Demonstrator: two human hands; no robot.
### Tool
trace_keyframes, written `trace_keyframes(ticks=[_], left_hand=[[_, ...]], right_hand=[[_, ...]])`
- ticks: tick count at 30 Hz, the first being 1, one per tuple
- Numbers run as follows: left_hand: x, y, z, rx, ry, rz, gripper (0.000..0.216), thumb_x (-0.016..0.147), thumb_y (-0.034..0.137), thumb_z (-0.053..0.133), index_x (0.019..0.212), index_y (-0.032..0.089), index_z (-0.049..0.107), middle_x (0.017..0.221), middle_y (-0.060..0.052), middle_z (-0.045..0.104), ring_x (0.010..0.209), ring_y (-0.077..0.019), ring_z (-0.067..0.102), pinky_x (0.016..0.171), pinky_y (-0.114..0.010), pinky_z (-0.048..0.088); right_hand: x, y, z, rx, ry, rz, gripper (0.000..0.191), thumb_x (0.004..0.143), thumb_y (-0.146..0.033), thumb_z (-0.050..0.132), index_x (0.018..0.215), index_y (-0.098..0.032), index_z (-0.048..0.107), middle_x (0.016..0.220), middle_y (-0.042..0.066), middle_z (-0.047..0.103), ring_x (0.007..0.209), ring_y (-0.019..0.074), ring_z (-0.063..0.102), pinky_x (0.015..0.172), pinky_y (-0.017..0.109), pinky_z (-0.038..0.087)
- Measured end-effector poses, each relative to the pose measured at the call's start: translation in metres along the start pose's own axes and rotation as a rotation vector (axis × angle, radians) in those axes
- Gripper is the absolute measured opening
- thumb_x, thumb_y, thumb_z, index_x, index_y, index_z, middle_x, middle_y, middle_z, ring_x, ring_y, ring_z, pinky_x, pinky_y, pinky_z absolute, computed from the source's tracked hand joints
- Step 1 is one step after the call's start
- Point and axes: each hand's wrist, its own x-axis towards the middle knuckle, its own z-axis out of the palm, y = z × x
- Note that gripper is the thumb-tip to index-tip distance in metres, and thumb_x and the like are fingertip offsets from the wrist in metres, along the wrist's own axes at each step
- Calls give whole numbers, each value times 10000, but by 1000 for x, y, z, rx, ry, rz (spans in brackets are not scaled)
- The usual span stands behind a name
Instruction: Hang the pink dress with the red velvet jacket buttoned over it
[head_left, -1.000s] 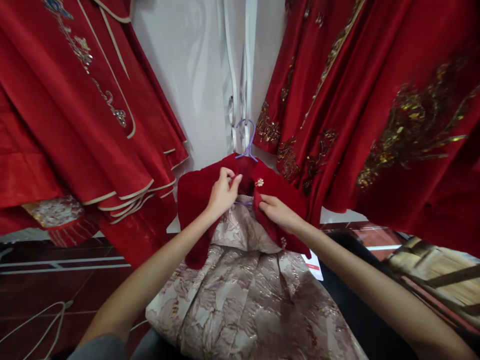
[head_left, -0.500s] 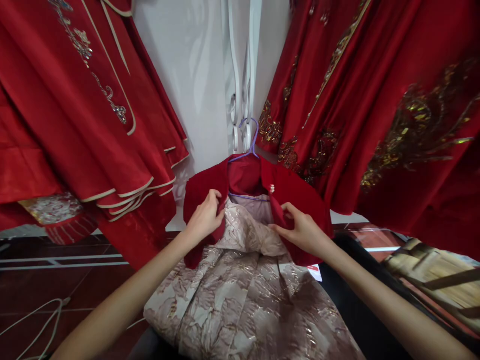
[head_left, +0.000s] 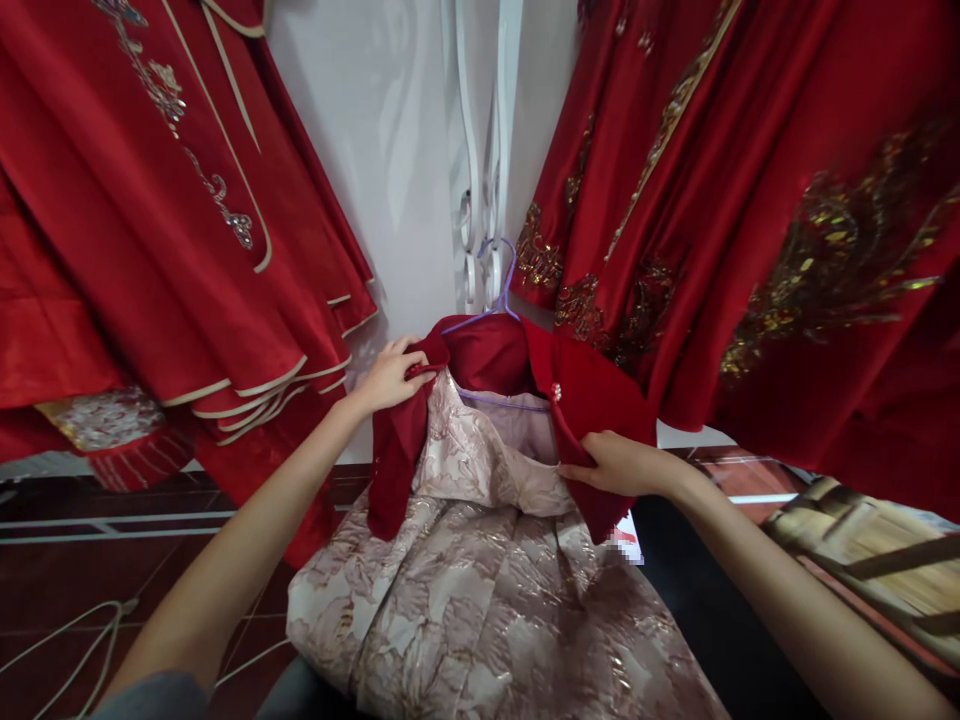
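A pale pink brocade dress (head_left: 487, 590) hangs on a purple hanger (head_left: 496, 290) with a dark red velvet jacket (head_left: 600, 395) over its shoulders. My left hand (head_left: 388, 377) grips the jacket's left front edge near the shoulder and holds it pulled outward. My right hand (head_left: 621, 465) is closed on the jacket's right front panel, lower down, below a small pearl button (head_left: 556, 392). The jacket is spread open, showing the dress bodice and the hanger bar.
Red embroidered gowns hang at the left (head_left: 150, 220) and at the right (head_left: 765, 220), close on both sides. A white wall with curled white metalwork (head_left: 480, 150) stands behind. White cord (head_left: 82, 640) lies on the dark red tiled floor at lower left.
Both hands slid apart from the collar. The left hand drew its side of the jacket out and up; the right hand moved down and right, opening the jacket front.
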Motion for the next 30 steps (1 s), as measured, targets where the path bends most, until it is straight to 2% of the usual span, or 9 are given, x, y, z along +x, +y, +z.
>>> trace_keyframes(ticks=[4,7,9,12,17,20,23,26,30], left_hand=[[-14,20,-7,126,45,-34,180,863,356,499,853,209,604,1068,-83,546,977,-268,474,892,-440,405],[-23,38,-15,162,46,-50,153,864,331,494,848,209,585,975,-72,547,900,-257,476,822,-416,415],[-26,46,-18,168,42,-65,140,863,320,494,845,210,577,956,-70,543,888,-255,482,800,-408,418],[-26,49,-20,176,38,-93,134,858,318,505,844,209,582,990,-75,536,913,-260,495,814,-422,421],[-36,49,-13,190,178,-102,124,824,317,570,846,202,612,1234,-112,457,1152,-309,426,959,-466,363],[-46,56,0,116,235,-191,140,860,325,526,881,205,595,1020,-89,557,955,-247,530,836,-380,417],[-46,66,10,-84,198,-324,159,892,363,484,870,218,545,683,9,543,619,-163,518,617,-278,383],[-30,78,9,-231,309,-396,180,857,384,547,818,218,489,614,50,510,523,-125,462,558,-246,334],[-2,101,8,-495,546,-320,226,836,375,587,785,208,444,666,45,520,590,-109,504,600,-225,386]], right_hand=[[15,-8,-3,197,-194,-197,440,788,-575,595,652,-157,603,664,62,638,616,174,586,569,277,425],[30,-31,5,552,-261,-392,439,814,-580,553,742,-155,636,761,46,672,673,168,594,613,285,474],[39,-51,14,768,-121,-440,398,817,-554,567,883,-170,650,902,51,691,797,190,621,720,319,510],[47,-73,26,785,49,-407,374,832,-542,555,833,-177,631,881,62,688,821,218,628,750,361,514],[42,-57,29,598,184,-211,448,786,-636,561,807,-189,573,702,55,625,655,211,605,650,377,508],[43,-34,27,655,447,-77,606,694,-635,664,1042,-166,501,877,106,624,689,208,604,631,377,528],[54,-22,26,796,655,-170,647,733,-560,666,1195,-185,415,1138,148,559,883,211,612,747,378,551],[70,-25,26,926,652,-301,471,799,-480,623,1155,-219,458,1194,117,546,1007,202,595,849,382,535],[90,-39,28,1080,667,-341,336,815,-433,611,1047,-215,506,1053,83,597,943,179,611,844,369,534]])
